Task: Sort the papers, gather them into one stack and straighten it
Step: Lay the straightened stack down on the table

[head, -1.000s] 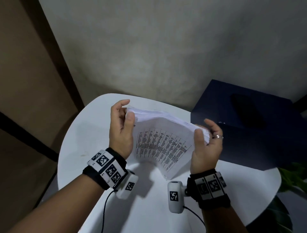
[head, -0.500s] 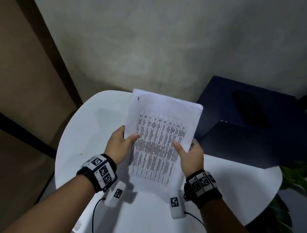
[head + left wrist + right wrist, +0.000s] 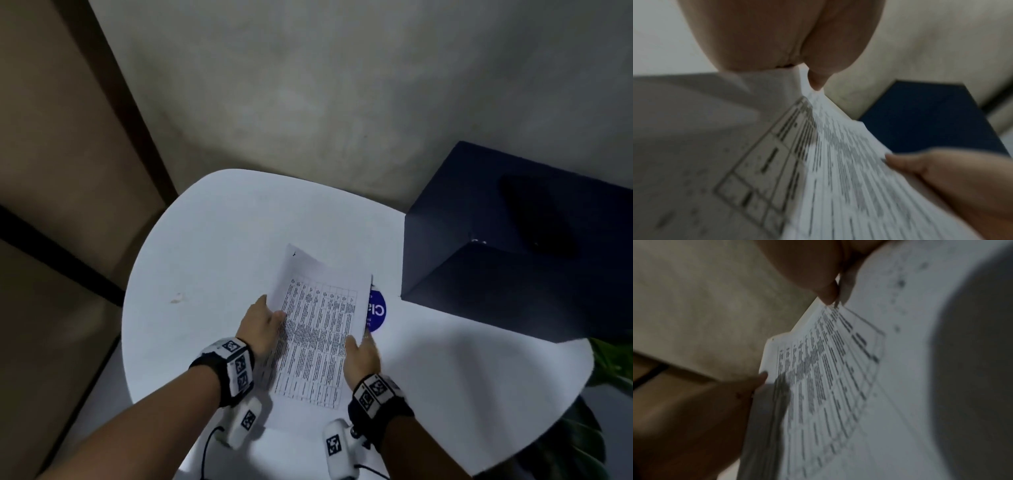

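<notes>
A stack of white papers (image 3: 317, 337) with a printed table on its top sheet is held just above the white round table (image 3: 212, 246), its far end tilted up. My left hand (image 3: 262, 325) grips the stack's left edge, thumb on top. My right hand (image 3: 363, 353) grips the right edge, thumb on the top sheet. In the left wrist view the papers (image 3: 838, 170) run from my left thumb towards the right hand (image 3: 953, 181). In the right wrist view the stack (image 3: 818, 386) shows its layered edge, with the left hand (image 3: 701, 415) holding it.
A dark blue box (image 3: 513, 253) stands on the table at the right, close to the papers. A round blue sticker (image 3: 376, 313) peeks out from under the stack's right edge. A small stain (image 3: 178, 298) marks the table's left part. Green plant leaves (image 3: 613, 359) show at the far right.
The stack, first bent between both hands, was flattened, then lowered towards the table and nearer me. Both hands slid to its side edges. The blue sticker came into sight.
</notes>
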`<state>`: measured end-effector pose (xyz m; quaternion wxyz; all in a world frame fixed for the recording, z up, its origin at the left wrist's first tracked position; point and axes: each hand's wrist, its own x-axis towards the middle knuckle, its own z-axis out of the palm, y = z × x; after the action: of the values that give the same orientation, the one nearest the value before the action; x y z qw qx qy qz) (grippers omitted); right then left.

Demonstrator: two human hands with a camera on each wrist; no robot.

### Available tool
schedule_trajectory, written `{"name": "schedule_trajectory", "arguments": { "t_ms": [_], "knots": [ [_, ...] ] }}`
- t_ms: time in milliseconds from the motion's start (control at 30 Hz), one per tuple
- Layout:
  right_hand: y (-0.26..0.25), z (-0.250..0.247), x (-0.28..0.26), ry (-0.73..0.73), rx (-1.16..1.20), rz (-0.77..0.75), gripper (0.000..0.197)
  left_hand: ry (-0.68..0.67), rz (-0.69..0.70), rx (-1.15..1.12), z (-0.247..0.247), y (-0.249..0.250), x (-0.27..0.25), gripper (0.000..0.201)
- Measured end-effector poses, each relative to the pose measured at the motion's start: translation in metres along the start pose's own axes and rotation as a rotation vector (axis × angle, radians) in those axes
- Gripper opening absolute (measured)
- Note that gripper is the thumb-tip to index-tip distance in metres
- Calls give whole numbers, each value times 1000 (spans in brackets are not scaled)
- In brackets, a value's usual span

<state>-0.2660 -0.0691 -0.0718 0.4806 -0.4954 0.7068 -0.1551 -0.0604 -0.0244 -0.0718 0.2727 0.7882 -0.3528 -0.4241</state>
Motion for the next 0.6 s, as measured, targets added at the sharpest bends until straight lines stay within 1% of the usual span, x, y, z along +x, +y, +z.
{"name": "schedule_trajectory", "arguments": {
  "t_ms": [100, 167, 233, 267, 333, 433, 533, 600],
  "knots": [
    [9, -6, 4, 14, 10, 55, 33, -34, -82, -20, -6, -16, 0, 33],
    [11, -8, 2, 9, -41, 73, 27, -70, -109, -23, -6, -20, -2, 23],
    [1, -12, 3, 32, -46, 64, 26, -52, -121, -42, -3, -10, -1, 16],
    [-9, -17, 7, 51, -43, 53, 28, -23, -117, -53, -2, 2, 1, 15],
    [-32, -32, 22, 92, -58, 21, 36, 26, -82, -50, -1, 29, 15, 21],
    [-69, -59, 51, 142, -71, -11, 43, 103, -15, -72, 3, 72, 45, 25],
    [-93, -73, 75, 124, -117, 31, 43, 140, -37, -131, 12, 100, 74, 24],
    [-92, -72, 82, 51, -270, 70, 41, 108, -76, -93, 24, 100, 87, 24]
  ]
}}
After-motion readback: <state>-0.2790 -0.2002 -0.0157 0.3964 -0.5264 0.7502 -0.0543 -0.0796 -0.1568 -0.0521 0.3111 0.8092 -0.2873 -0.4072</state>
